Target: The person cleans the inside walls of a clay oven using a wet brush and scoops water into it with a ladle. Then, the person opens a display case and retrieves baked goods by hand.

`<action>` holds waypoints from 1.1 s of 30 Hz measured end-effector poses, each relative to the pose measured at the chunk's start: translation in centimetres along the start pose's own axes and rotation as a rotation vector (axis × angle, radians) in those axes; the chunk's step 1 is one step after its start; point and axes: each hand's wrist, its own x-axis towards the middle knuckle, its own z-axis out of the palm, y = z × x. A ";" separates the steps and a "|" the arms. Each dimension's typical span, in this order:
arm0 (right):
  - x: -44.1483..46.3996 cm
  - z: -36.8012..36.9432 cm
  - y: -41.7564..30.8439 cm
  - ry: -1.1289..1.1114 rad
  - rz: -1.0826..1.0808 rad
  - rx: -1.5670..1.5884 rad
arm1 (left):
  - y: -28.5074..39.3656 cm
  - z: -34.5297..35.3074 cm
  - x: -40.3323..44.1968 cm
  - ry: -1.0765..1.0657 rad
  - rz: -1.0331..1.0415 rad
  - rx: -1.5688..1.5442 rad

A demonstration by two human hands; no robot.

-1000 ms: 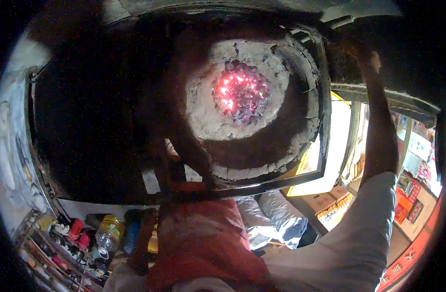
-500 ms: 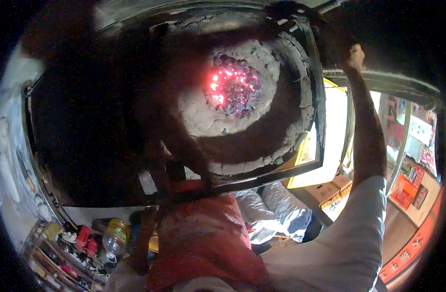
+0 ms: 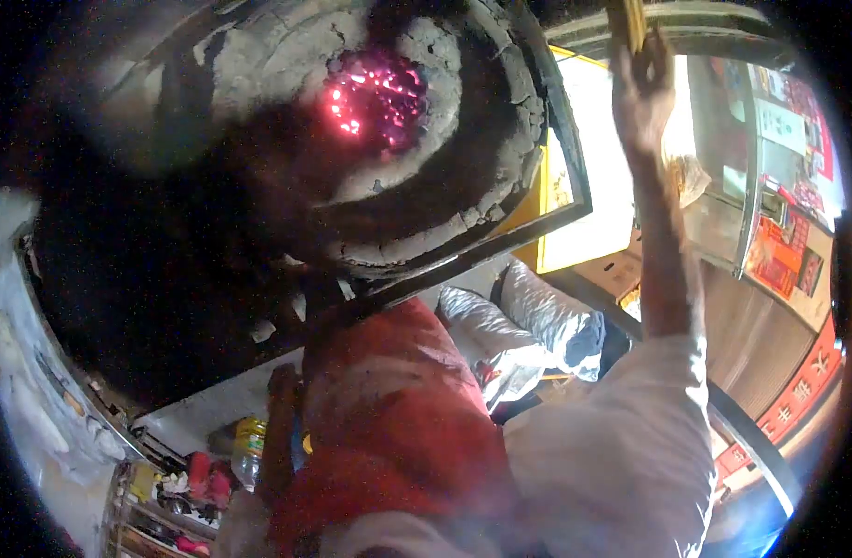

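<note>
My right hand [image 3: 642, 98] is raised at the upper right, its fingers closed round a pale wooden handle [image 3: 633, 20]. The handle runs out of the top of the view, so its other end is hidden. Below and left of that hand is a round clay-lined stove [image 3: 486, 209] with cracked grey walls. Glowing coals [image 3: 375, 102] lie in its middle. A dark blurred shape hangs over the stove's upper part; I cannot make out what it is. My left forearm [image 3: 279, 418] reaches up toward the stove's dark near edge, where shadow hides my left hand.
A bright yellow-edged panel [image 3: 588, 177] stands beside the stove's right corner. Stuffed silvery sacks [image 3: 547, 312] lie below it. At lower left are a clear bottle [image 3: 249, 446] and a cluttered rack [image 3: 165, 521]. An orange printed box [image 3: 784, 256] sits at the right.
The view has shifted, with the stove now higher and further left. My right hand has come out of the dark upper right, and the wooden handle in it now shows.
</note>
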 end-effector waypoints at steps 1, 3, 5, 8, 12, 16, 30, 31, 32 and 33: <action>-2.0 -0.5 -4.4 -0.180 0.288 -0.084 | -2.6 -0.9 1.7 0.020 -0.063 0.099; -6.5 -1.7 -1.9 -0.393 0.451 0.336 | -5.6 -1.5 2.8 0.073 -0.132 0.182; -10.3 -1.7 -1.6 -0.501 0.493 0.342 | -6.3 -1.1 3.9 0.128 0.541 0.877; -15.5 0.0 1.9 -0.584 0.460 0.819 | 0.3 1.2 1.3 0.134 0.608 0.718; -10.6 4.6 5.0 -0.791 -0.203 -0.183 | 3.7 2.4 -1.1 0.234 0.832 0.993; -4.9 8.7 4.4 -0.871 0.177 -0.247 | -1.3 0.4 -2.0 0.210 0.423 0.882; -13.2 1.0 -0.7 -0.971 0.221 -0.604 | -12.9 -0.8 1.3 0.136 0.773 1.000; -11.6 2.2 0.1 -0.855 0.135 -0.632 | -12.0 -0.7 1.4 0.228 0.858 1.045; -9.3 4.0 -3.9 -0.831 0.168 -0.726 | -10.6 -0.8 1.0 0.320 0.936 1.092; -8.2 5.9 -4.9 -0.787 0.161 -0.841 | -5.3 0.0 -0.8 0.221 0.703 0.921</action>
